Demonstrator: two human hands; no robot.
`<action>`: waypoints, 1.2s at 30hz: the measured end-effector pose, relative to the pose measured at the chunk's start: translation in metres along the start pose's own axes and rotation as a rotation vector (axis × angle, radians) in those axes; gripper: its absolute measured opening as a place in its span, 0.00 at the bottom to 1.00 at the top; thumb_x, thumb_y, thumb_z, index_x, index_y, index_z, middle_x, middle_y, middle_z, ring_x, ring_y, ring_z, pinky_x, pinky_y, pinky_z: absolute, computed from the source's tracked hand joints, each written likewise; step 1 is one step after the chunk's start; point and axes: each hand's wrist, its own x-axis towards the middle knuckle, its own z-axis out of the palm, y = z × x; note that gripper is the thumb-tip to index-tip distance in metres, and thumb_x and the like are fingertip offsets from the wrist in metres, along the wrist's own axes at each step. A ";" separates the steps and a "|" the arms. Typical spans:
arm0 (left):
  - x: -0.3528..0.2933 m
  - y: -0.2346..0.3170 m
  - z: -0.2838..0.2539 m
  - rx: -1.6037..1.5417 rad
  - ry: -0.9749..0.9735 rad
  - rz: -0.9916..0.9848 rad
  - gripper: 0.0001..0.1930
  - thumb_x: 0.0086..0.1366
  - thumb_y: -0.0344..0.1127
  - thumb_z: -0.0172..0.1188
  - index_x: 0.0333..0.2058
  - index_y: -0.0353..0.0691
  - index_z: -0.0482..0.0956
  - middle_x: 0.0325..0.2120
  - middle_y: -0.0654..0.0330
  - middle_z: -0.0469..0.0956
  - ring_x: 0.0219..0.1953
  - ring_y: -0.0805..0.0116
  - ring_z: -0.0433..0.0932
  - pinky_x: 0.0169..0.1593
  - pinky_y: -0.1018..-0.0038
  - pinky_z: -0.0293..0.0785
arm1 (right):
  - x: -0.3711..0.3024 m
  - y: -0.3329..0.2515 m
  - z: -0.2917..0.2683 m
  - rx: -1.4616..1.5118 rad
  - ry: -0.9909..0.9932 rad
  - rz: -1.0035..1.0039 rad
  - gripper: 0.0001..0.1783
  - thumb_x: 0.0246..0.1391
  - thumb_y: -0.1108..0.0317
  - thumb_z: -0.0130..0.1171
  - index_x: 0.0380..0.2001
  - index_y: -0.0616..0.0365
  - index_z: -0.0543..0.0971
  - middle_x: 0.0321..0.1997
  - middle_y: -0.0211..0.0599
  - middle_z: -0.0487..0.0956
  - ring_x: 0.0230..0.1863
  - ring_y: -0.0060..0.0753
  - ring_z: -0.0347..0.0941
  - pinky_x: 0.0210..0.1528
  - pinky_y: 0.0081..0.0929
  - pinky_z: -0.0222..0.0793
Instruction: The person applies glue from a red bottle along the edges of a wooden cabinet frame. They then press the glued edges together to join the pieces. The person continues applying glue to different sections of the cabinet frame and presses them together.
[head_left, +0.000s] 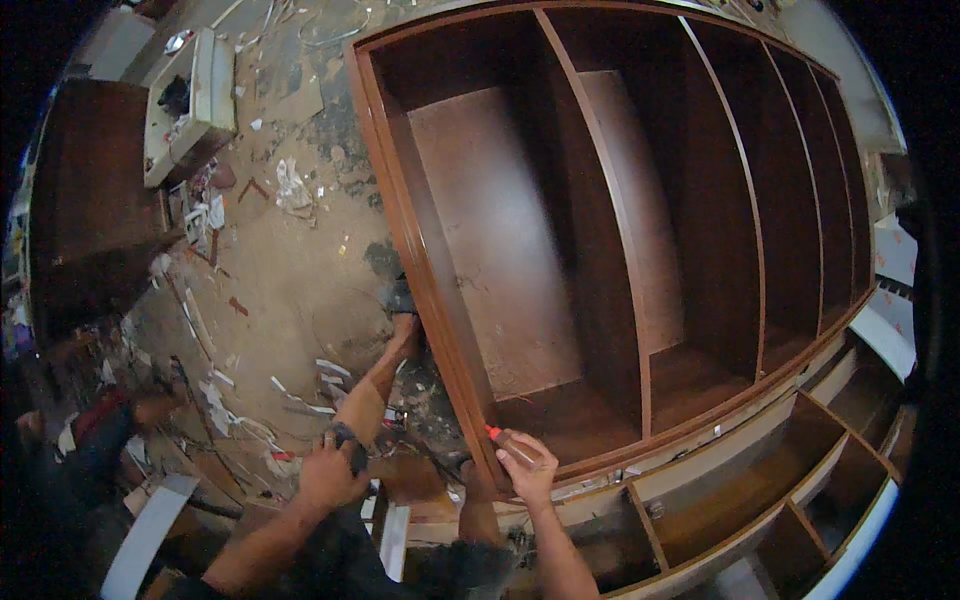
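A large brown wooden cabinet (620, 215) lies with its open compartments facing up, to the front and right of me. My right hand (530, 470) is at its near left corner, fingers closed round a slim red-ended tool (494, 433) whose kind is unclear. The red end points toward the cabinet's inner side. Beside my bent leg (368, 400), my left hand (328, 478) has its fingers curled at a small dark object (351, 446) that I cannot make out. My foot rests alongside the cabinet's left frame.
Wood strips and scraps (290, 400) litter the dusty floor at left. Another person's dark sleeve (100, 425) shows at the lower left. A brown cabinet (95, 190) and a pale open box (190, 110) stand at far left. Open wooden frames (740, 480) lie at the lower right.
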 end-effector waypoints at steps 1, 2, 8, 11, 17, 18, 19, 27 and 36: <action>-0.002 0.001 0.005 -0.008 0.032 0.021 0.30 0.53 0.54 0.64 0.49 0.37 0.77 0.55 0.37 0.70 0.53 0.38 0.74 0.54 0.49 0.73 | -0.006 0.003 -0.005 -0.011 -0.011 -0.023 0.17 0.48 0.80 0.71 0.43 0.65 0.81 0.51 0.46 0.82 0.52 0.32 0.78 0.58 0.32 0.73; -0.004 0.001 0.010 0.002 0.045 0.031 0.31 0.54 0.54 0.64 0.50 0.37 0.77 0.56 0.37 0.69 0.54 0.38 0.73 0.54 0.48 0.73 | -0.011 0.006 -0.009 -0.019 -0.020 -0.046 0.17 0.48 0.80 0.71 0.43 0.65 0.81 0.51 0.46 0.82 0.52 0.32 0.78 0.58 0.31 0.73; -0.014 0.003 0.035 -0.010 0.100 0.014 0.34 0.52 0.52 0.65 0.55 0.39 0.74 0.55 0.37 0.69 0.58 0.37 0.69 0.57 0.47 0.70 | -0.040 0.015 -0.033 -0.060 -0.024 0.042 0.18 0.48 0.80 0.71 0.44 0.65 0.81 0.51 0.45 0.82 0.52 0.32 0.78 0.58 0.31 0.73; -0.016 0.003 0.043 -0.044 0.101 0.006 0.35 0.53 0.54 0.65 0.55 0.38 0.74 0.58 0.36 0.68 0.59 0.37 0.68 0.59 0.47 0.67 | -0.048 0.019 -0.046 -0.091 -0.061 0.051 0.19 0.47 0.80 0.72 0.44 0.65 0.80 0.51 0.44 0.82 0.52 0.31 0.77 0.57 0.30 0.74; -0.021 0.006 0.054 -0.075 0.132 -0.006 0.33 0.53 0.55 0.65 0.53 0.38 0.76 0.58 0.35 0.67 0.59 0.38 0.67 0.60 0.47 0.67 | -0.057 0.009 -0.060 -0.218 -0.127 0.148 0.20 0.46 0.77 0.74 0.44 0.65 0.81 0.49 0.41 0.83 0.50 0.28 0.78 0.55 0.28 0.75; -0.021 0.007 0.055 -0.087 0.139 -0.013 0.33 0.54 0.55 0.65 0.53 0.38 0.76 0.58 0.35 0.67 0.59 0.38 0.67 0.60 0.47 0.67 | -0.058 0.004 -0.060 -0.215 -0.124 0.180 0.20 0.46 0.76 0.74 0.44 0.64 0.81 0.49 0.40 0.83 0.50 0.28 0.78 0.55 0.28 0.75; -0.022 0.008 0.055 -0.073 0.140 -0.012 0.33 0.54 0.55 0.65 0.52 0.38 0.77 0.58 0.36 0.67 0.59 0.38 0.67 0.60 0.47 0.67 | -0.059 -0.002 -0.059 -0.195 -0.129 0.207 0.19 0.47 0.76 0.74 0.43 0.64 0.81 0.48 0.39 0.83 0.50 0.27 0.78 0.54 0.27 0.75; -0.026 0.013 0.061 -0.029 0.114 -0.048 0.32 0.55 0.55 0.64 0.53 0.40 0.76 0.59 0.39 0.67 0.60 0.39 0.66 0.60 0.46 0.66 | -0.035 -0.037 -0.061 -0.666 -0.393 0.218 0.15 0.52 0.71 0.70 0.44 0.60 0.82 0.35 0.35 0.84 0.43 0.21 0.79 0.44 0.26 0.81; -0.041 0.012 0.090 -0.063 0.180 -0.039 0.30 0.57 0.52 0.63 0.55 0.43 0.76 0.58 0.41 0.68 0.62 0.40 0.66 0.63 0.52 0.66 | -0.013 -0.057 -0.117 0.341 -0.403 0.405 0.17 0.57 0.62 0.64 0.44 0.62 0.76 0.36 0.38 0.82 0.38 0.36 0.82 0.40 0.37 0.82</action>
